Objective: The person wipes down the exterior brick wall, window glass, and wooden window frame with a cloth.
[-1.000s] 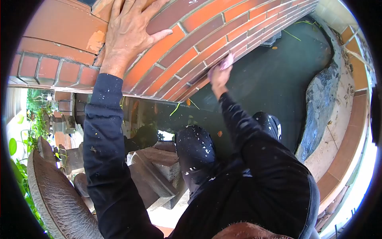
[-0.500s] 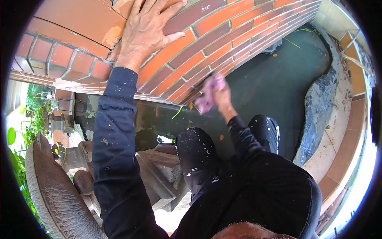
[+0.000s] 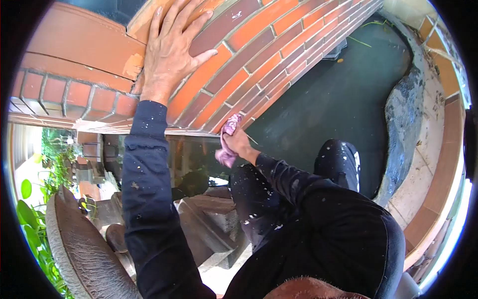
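My left hand (image 3: 172, 55) lies flat with spread fingers on the upper part of the brick wall (image 3: 259, 62), beside its tiled top. Lower down, my right hand (image 3: 237, 141) is wrapped round a crumpled pink cloth (image 3: 229, 149). One end of the cloth meets the bottom edge of the bricks near the wall's corner; the other hangs over dark water. Some fingers of this hand are hidden by the cloth.
Dark green water (image 3: 318, 109) lies below the wall and around my legs. A grey rocky rim (image 3: 401, 129) curves along the right. At the lower left are a rough brown stone piece (image 3: 94, 249), stone blocks (image 3: 204, 229) and green plants (image 3: 32, 224).
My right hand has moved left and down along the wall's lower edge with the pink cloth, to near the corner. My left hand remains spread on the wall. The view has shifted slightly.
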Action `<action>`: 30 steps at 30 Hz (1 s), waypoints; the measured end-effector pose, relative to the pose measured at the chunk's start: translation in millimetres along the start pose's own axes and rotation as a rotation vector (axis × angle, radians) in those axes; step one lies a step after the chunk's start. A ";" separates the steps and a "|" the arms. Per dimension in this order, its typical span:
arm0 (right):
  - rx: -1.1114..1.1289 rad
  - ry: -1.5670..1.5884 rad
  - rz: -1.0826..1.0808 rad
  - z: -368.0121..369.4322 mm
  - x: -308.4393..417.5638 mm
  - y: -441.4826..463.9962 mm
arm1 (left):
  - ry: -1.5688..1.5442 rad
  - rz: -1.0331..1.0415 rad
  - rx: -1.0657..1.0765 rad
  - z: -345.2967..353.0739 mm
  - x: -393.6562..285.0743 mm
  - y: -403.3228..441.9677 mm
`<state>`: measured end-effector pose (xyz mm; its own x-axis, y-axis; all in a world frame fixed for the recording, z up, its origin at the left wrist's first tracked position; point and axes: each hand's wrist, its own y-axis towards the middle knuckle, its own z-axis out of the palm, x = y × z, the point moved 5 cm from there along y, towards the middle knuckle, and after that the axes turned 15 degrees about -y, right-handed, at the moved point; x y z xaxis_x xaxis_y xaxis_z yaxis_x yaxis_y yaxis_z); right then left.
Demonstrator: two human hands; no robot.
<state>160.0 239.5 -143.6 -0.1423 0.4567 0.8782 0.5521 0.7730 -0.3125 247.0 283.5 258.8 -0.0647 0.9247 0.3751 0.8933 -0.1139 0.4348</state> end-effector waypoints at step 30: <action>-0.302 -0.008 -0.219 -181.9 -48.4 37.8 | 0.084 -0.043 0.111 -0.2 0.8 3.2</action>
<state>337.2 166.6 -132.1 -0.2899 0.2991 0.9091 0.7250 0.6888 0.0046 249.7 283.8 260.6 -0.1366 0.8936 0.4276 0.9323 -0.0300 0.3604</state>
